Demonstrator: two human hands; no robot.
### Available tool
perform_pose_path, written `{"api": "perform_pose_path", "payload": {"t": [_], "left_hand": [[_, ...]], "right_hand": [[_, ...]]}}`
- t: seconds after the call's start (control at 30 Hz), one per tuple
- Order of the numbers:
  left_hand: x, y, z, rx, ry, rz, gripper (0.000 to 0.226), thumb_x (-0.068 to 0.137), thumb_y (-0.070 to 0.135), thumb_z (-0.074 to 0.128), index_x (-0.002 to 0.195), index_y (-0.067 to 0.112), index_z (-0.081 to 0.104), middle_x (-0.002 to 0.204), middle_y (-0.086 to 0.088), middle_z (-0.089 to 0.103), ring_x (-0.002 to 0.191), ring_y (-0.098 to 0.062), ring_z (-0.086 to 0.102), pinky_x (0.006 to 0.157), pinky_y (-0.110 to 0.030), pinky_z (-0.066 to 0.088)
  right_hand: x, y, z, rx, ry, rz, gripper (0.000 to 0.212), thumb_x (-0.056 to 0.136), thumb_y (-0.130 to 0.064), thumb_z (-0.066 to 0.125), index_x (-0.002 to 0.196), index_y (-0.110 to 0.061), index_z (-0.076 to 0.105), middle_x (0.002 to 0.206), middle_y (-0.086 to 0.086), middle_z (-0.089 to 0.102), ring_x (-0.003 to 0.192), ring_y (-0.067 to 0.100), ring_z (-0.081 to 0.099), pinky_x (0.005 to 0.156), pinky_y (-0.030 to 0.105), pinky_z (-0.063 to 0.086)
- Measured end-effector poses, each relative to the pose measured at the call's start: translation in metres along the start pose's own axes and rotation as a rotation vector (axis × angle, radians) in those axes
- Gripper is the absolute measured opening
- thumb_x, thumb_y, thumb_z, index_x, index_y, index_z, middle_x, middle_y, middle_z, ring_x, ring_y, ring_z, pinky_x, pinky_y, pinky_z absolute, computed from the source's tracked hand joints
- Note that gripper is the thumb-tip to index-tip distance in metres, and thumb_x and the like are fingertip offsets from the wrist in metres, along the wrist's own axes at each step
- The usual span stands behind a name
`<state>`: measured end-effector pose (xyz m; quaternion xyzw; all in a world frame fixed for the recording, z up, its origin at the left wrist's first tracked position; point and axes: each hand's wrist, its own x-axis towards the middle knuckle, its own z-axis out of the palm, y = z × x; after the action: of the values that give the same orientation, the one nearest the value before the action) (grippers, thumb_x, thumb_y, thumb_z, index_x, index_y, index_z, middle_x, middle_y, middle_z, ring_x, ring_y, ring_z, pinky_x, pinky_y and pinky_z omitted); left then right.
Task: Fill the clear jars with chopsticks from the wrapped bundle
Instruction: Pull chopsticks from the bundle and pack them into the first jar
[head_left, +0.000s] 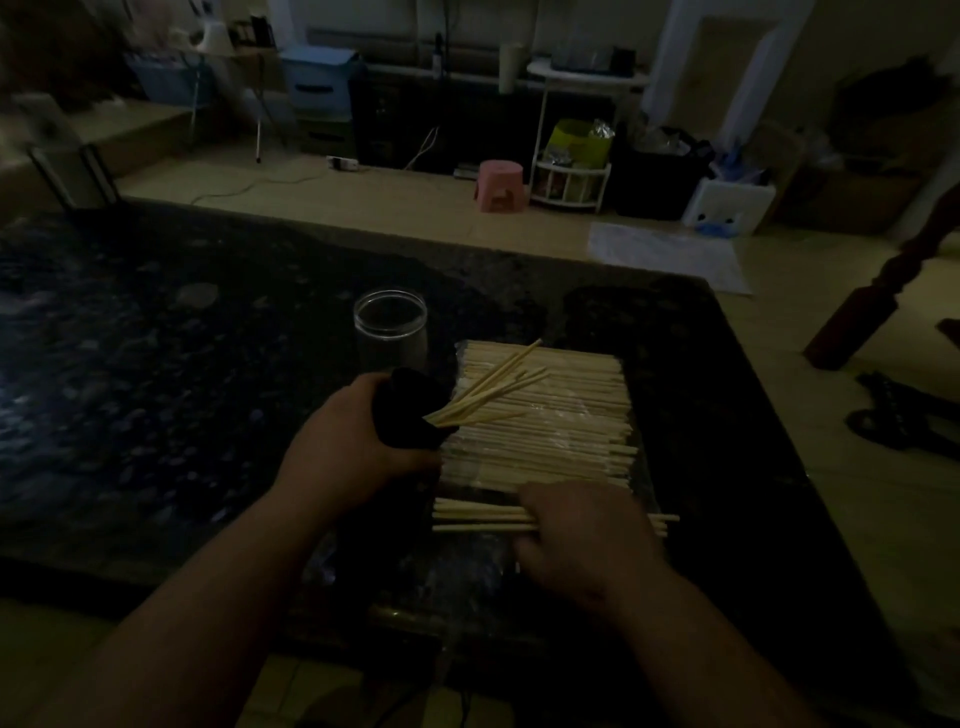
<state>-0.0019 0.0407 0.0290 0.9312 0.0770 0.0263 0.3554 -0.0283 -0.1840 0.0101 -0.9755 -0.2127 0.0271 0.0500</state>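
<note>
Dim room, dark stone table: wrapped bundle lies flat; clear jar stands behind its left end; left hand grips dark container of chopsticks; right hand clutches loose sticks at bundle's near edge.

Dim, yellowish light is barely reaching the scene, so the black desk is swallowing nearly all detail and giving back only a faint bluish sheen on its left part, while the pale bundle of chopsticks is standing out as the brightest patch. The dark thing in the left grip is reading as a flat black shape, and both forearms are showing soft and grainy. The far room is looking smeared, most in the upper left corner, the corners are darkening, and the wide lens is bowing the desk's far edge.
</note>
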Motion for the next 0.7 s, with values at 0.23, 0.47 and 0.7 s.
{"api": "perform_pose_path", "payload": {"t": [0.23, 0.47, 0.7], "left_hand": [[-0.002, 0.002, 0.005, 0.042, -0.011, 0.011, 0.092, 0.055, 0.037, 0.091, 0.135, 0.024, 0.047, 0.126, 0.001, 0.059, 0.112, -0.017, 0.056, 0.085, -0.028, 0.042], [-0.005, 0.004, 0.012, 0.087, -0.036, 0.050, 0.091, 0.055, 0.038, 0.091, 0.134, 0.026, 0.048, 0.124, 0.001, 0.060, 0.111, -0.017, 0.058, 0.087, -0.028, 0.045], [-0.002, -0.003, 0.014, 0.136, -0.023, -0.004, 0.090, 0.052, 0.048, 0.088, 0.130, 0.029, 0.047, 0.121, 0.002, 0.059, 0.107, -0.018, 0.058, 0.089, -0.037, 0.050]], "right_hand": [[0.000, -0.004, -0.016, -0.027, 0.478, -0.051, 0.023, 0.072, -0.043, 0.050, 0.061, -0.024, 0.051, 0.055, -0.004, 0.054, 0.048, 0.021, 0.052, 0.051, 0.024, 0.025], [-0.002, 0.003, -0.021, 0.056, 0.871, -0.062, 0.031, 0.094, -0.033, 0.049, 0.067, -0.017, 0.052, 0.071, 0.001, 0.049, 0.065, 0.021, 0.042, 0.058, 0.032, 0.029], [0.002, -0.007, -0.018, 0.595, 0.804, -0.023, 0.027, 0.101, -0.033, 0.043, 0.077, -0.023, 0.051, 0.078, -0.010, 0.043, 0.068, 0.003, 0.047, 0.063, 0.009, 0.037]]}}
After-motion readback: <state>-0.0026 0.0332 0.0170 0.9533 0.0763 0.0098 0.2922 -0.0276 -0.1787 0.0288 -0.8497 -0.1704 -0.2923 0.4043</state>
